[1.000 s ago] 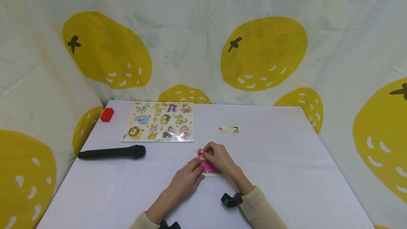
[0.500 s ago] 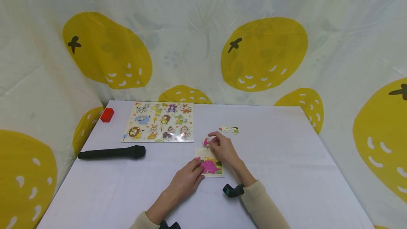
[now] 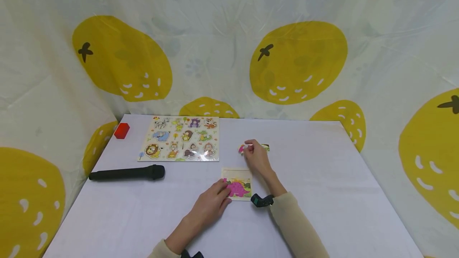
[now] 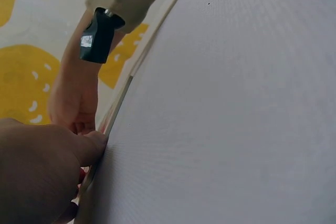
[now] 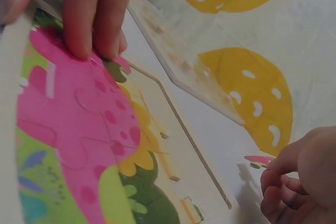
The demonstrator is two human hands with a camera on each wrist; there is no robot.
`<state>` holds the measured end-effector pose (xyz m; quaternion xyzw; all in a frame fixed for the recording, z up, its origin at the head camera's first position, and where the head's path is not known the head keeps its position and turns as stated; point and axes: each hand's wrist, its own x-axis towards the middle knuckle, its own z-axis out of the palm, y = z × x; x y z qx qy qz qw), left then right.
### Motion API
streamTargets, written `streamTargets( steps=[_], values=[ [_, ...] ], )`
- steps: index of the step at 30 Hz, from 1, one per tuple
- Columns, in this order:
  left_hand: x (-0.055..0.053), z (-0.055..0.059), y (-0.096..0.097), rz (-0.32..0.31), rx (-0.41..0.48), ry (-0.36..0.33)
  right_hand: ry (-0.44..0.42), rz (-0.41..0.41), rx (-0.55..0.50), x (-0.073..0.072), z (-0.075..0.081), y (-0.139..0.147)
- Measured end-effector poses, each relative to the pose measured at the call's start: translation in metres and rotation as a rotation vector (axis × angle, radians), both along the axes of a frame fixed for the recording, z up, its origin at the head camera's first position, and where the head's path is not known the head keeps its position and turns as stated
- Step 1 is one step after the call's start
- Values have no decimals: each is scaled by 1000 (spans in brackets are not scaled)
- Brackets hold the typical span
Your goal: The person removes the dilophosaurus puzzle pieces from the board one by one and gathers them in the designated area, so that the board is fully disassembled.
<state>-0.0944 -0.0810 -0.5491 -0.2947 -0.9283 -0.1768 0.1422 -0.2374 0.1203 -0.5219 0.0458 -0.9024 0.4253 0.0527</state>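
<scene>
A small framed jigsaw puzzle (image 3: 238,189) with a pink dinosaur lies flat on the white-covered table. Its far strip shows bare wood in both the head and right wrist views. My left hand (image 3: 209,203) rests on the puzzle's left side, fingertips (image 5: 81,43) pressing its face and thumb (image 4: 94,145) against the frame's edge. Beyond the frame, my right hand (image 3: 258,161) pinches a pink-and-white puzzle piece (image 5: 259,160) between thumb and finger. Another loose puzzle piece (image 3: 266,147) lies just behind that hand, partly covered; the hand also hides whatever lies under it.
To the back left lies a flat animal puzzle board (image 3: 179,138). A black microphone (image 3: 127,173) sits nearer on the left, and a red block (image 3: 122,130) is by the table's far left corner. A patterned curtain (image 3: 215,51) hangs behind the table.
My right hand has lifted the pink-and-white piece off the puzzle and carried it away, up and to the right, toward the loose pieces. The left hand stays in place.
</scene>
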Motion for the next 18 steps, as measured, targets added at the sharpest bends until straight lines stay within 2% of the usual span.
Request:
streamTargets(
  steps=[9, 18],
  values=[
    [1, 3, 0, -12, 30, 39, 27, -60, 46, -12, -6, -3],
    [0, 4, 0, -5, 26, 10, 0, -63, 87, -11, -7, -6]
  ],
)
